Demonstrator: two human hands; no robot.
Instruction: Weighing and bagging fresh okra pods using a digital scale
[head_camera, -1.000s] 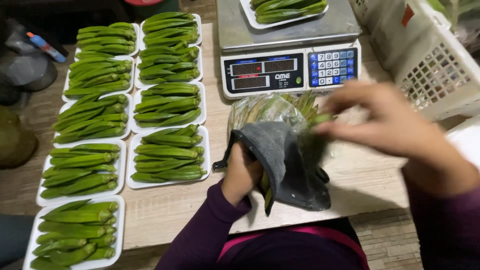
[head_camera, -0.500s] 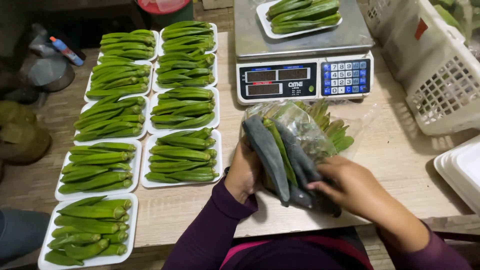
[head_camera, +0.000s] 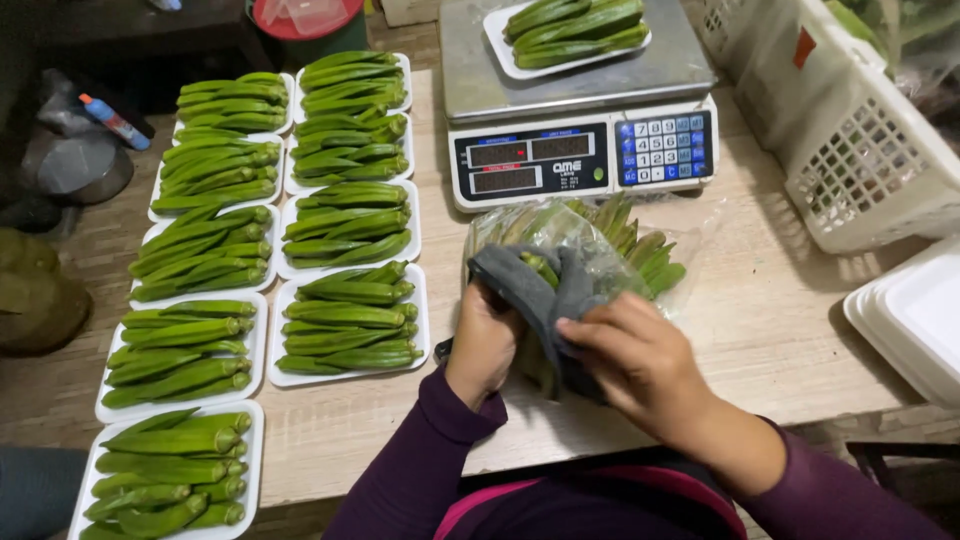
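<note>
Right hand (head_camera: 640, 365), back from the scale (head_camera: 575, 100) since a second ago, fingers clamped with the left hand (head_camera: 485, 340) on a grey cloth (head_camera: 545, 295) wrapping okra over the clear bag (head_camera: 600, 235) on the tabletop (head_camera: 760, 330), filled trays (head_camera: 350, 320) beside.

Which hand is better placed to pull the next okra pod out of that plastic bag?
Right, probably: the right hand lies over the grey cloth beside the bag, while the left hand grips the cloth.
</note>
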